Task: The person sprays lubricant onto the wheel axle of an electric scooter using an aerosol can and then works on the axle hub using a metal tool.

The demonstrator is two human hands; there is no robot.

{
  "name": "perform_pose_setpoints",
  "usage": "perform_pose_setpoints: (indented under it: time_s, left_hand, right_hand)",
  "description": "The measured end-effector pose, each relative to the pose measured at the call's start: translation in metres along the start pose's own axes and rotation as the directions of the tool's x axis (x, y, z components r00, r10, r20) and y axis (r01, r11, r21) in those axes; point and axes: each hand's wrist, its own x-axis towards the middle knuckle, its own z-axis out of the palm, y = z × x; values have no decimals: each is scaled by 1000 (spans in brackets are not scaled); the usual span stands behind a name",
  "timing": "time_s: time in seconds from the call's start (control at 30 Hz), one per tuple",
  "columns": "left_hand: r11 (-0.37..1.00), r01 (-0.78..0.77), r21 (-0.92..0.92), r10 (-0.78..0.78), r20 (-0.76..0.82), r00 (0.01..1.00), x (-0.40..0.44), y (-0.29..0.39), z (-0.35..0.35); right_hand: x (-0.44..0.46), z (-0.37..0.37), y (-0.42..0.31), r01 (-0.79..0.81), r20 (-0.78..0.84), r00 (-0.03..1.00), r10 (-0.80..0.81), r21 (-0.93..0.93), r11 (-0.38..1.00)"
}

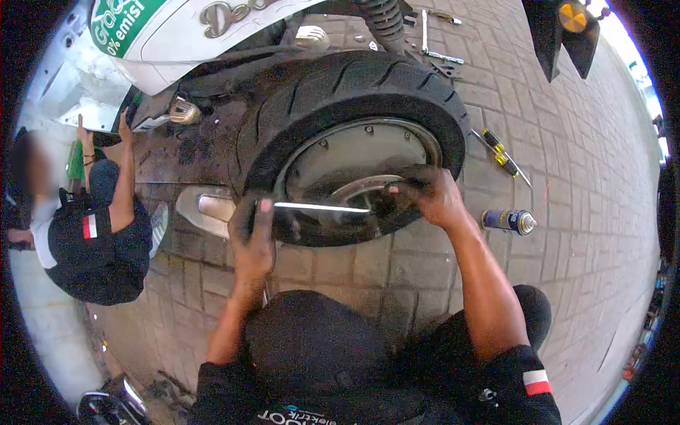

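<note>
The scooter wheel [340, 152], a black tyre around a grey hub, is in front of me. My left hand [253, 241] is closed around one end of a thin, bright, straight strip [322, 207], which points right across the wheel's near side. Motion smears what lies just below the strip. Over the right part of the hub, my right hand [432, 197] has its fingers curled and blurred, the thumb tip showing. By those fingertips is a curved grey metal piece [361, 185]. Whether the right hand grips it is hidden.
To the right on the paving lie yellow-black screwdrivers [501, 152] and a spray can [508, 222]. Metal tools [432, 42] lie behind the tyre. The white scooter body [198, 35] rises at upper left. At left another person [99, 219] crouches, hands at a panel.
</note>
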Motion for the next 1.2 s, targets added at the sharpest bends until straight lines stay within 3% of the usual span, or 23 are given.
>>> perform_pose_setpoints:
  time_s: [0.07, 0.13, 0.2, 0.23, 0.27, 0.33, 0.4, 0.47, 0.53, 0.6, 0.63, 0.67, 0.73, 0.77, 0.8, 0.87, 0.9, 0.97, 1.03, 1.17, 1.2]
  left_hand:
    - [871, 411, -271, -392, 124, 912, -17, -5, -7]
    - [900, 361, -244, -350, 90, 932, -31, -24, -4]
    - [871, 429, -240, -429, 57, 902, -47, -41, -3]
    - [865, 431, -254, -404, 153, 902, -52, -56, -6]
    - [867, 430, -251, -403, 153, 902, -58, -69, -8]
    - [821, 511, -256, -420, 336, 843, -65, -83, -9]
    - [800, 556, -223, -454, 380, 806, -70, -91, -8]
    - [884, 465, -33, -430, 329, 841, -78, -99, -1]
    - [900, 434, -48, -396, 330, 857, -69, -114, -10]
    - [968, 40, 246, -153, 457, 876, -50, -100, -23]
    - [886, -169, 432, -99, 532, 841, -35, -69, -30]
    - [894, -147, 424, -116, 535, 837, -27, -57, -33]
    - [674, -511, 533, -88, 745, 661, -7, -46, -40]
    - [614, -592, 522, -110, 800, 591, 0, -42, -38]
    - [618, -586, 524, -117, 798, 591, 5, -51, -37]
    - [723, -600, 342, -49, 892, 448, 7, -79, -32]
    - [727, -594, 346, -56, 891, 450, 4, -88, -28]
    - [789, -426, 443, -334, 891, 309, -10, -108, -10]
    - [793, -504, 342, -82, 880, 467, -46, -150, 23]
    - [835, -459, 303, 7, 829, 559, -73, -126, 71]
    - [867, -411, 282, 53, 768, 639, -83, -132, 77]
  right_hand:
    - [0, 1, 3, -54, 31, 998, 54, 3, 999]
    - [1, 3, 9, 145, -101, 984, -146, -16, 989]
    - [0, 2, 6, 101, -81, 991, -103, -29, 994]
    - [0, 0, 4, 60, -65, 996, -63, -42, 997]
    - [-1, -1, 2, 61, -67, 996, -64, -38, 997]
    - [0, -3, -2, 28, -17, 999, -29, -33, 999]
    - [2, -7, -3, 38, 7, 999, -37, -62, 997]
    - [0, -9, -6, 53, 29, 998, -50, -99, 994]
    - [0, -12, -10, 23, 54, 998, -18, -108, 994]
    - [6, -13, -2, 67, 56, 997, -58, -183, 981]
    - [6, -12, 3, 105, 76, 993, -89, -245, 964]
    - [3, -12, 2, 93, 95, 993, -71, -251, 963]
    - [8, -17, -10, 145, 109, 988, -113, -365, 919]
    - [9, -18, -13, 146, 118, 987, -110, -366, 919]
    - [10, -19, -14, 140, 114, 988, -102, -415, 899]
    - [13, -18, -16, 143, 127, 987, -94, -459, 877]
    - [15, -19, -18, 135, 141, 987, -77, -468, 873]
    - [15, -19, -13, 129, 152, 986, -63, -474, 871]
    - [16, -17, 0, 189, 130, 981, -144, -470, 862]
    - [12, -16, -3, 135, 120, 989, -89, -456, 880]
    - [9, -15, -4, 125, 79, 992, -99, -477, 870]
